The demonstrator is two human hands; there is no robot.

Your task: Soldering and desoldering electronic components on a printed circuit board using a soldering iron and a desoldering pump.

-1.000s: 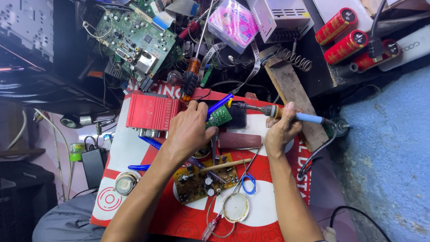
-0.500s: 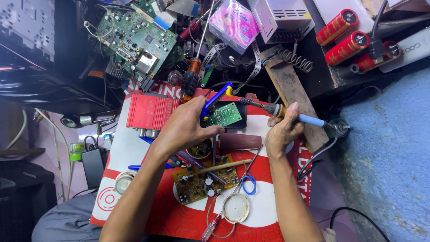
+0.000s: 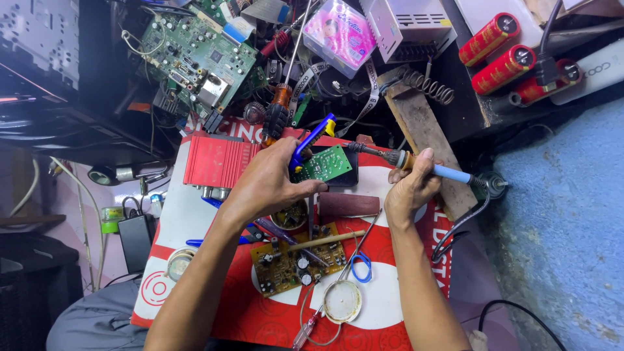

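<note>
My left hand [image 3: 270,185] is closed around a blue and yellow tool [image 3: 312,138] and pinches the left edge of a small green circuit board [image 3: 327,164], holding it just above the red and white table top [image 3: 390,305]. My right hand [image 3: 411,190] grips a soldering iron by its blue handle [image 3: 450,173]. The iron's metal tip [image 3: 356,147] points left and sits just above the board's upper right corner. A dark red rectangular block [image 3: 348,205] lies under the gap between my hands.
A red metal box [image 3: 218,162] lies left of my left hand. A brown circuit board [image 3: 299,260], a round tin [image 3: 342,301] and blue scissors [image 3: 361,266] lie nearer me. Behind are a screwdriver [image 3: 279,107], a large green board [image 3: 195,55], red cylinders [image 3: 494,39] and a wooden plank [image 3: 426,146].
My left hand has shifted slightly right and turned the small green board flatter toward the iron. The right hand has tilted the soldering iron so its tip sits near the board.
</note>
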